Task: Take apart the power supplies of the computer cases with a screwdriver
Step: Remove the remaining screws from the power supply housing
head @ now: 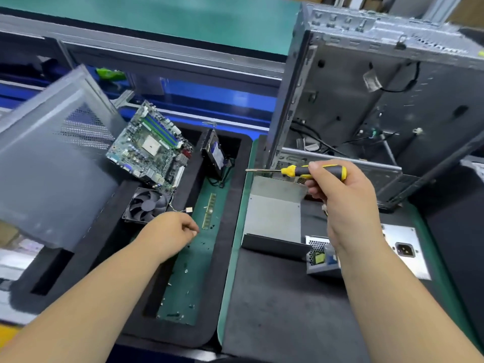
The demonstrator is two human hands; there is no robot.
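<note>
Right now our right hand [337, 195] grips the screwdriver [301, 171] mid-frame, tip pointing left, while our left hand [172, 234], fingers loosely curled around nothing, hovers over the tray [225, 258]. An opened power supply [366, 252] lies lower right, beneath the computer case [366, 106].

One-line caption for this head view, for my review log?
Right hand holds a screwdriver beside the open case; left hand curled over the parts tray.
</note>
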